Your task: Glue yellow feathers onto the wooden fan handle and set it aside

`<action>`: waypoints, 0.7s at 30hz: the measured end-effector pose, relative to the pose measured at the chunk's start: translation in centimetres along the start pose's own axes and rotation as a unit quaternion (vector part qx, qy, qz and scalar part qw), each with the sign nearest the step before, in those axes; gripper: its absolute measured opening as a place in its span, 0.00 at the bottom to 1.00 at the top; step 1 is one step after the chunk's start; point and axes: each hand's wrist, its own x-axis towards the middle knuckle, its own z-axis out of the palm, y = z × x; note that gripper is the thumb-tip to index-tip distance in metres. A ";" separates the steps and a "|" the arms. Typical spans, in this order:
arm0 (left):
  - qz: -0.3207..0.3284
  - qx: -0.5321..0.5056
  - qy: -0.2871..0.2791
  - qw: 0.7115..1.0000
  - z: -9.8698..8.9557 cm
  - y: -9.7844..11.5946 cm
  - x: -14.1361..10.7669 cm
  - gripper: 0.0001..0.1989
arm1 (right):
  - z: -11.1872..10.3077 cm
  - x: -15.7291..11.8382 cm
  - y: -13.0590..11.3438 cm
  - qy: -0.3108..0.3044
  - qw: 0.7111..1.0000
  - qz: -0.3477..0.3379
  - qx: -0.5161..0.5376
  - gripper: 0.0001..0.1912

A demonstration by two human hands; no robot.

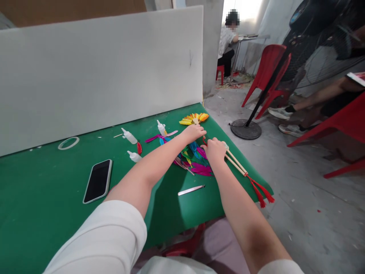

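Observation:
My left hand (194, 132) has its fingers curled downward over the table, just in front of a yellow and orange feather fan (195, 119). What its fingertips hold, if anything, is hidden. My right hand (216, 149) is closed close by, with a bit of red at its fingertips; its grip is hidden too. Two pale wooden sticks (236, 163) reach out from beside the right hand, ending in red tassels (259, 190) at the table edge. Loose purple, blue and green feathers (201, 168) lie below and between my hands. Metal tweezers (191, 190) rest nearer to me.
White glue bottles (129, 136) stand and lie left of the feathers. A phone (97, 182) and a tape roll (68, 143) are further left on the green table (37, 190). A white board (102, 72) rises behind. A fan stand (245, 128) and red chairs (266, 72) are right.

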 end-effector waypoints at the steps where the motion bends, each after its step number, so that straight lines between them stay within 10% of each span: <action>1: -0.001 -0.001 0.003 1.000 0.1 0.0 0.0 0.09 | 0.1 0.2 0.0 -0.002 1.000 -0.004 0.012 0.11; 21: -0.024 -0.023 0.015 0.999 1.3 -0.5 -0.5 0.09 | 0.2 1.7 2.1 -0.108 0.975 0.039 0.190 0.17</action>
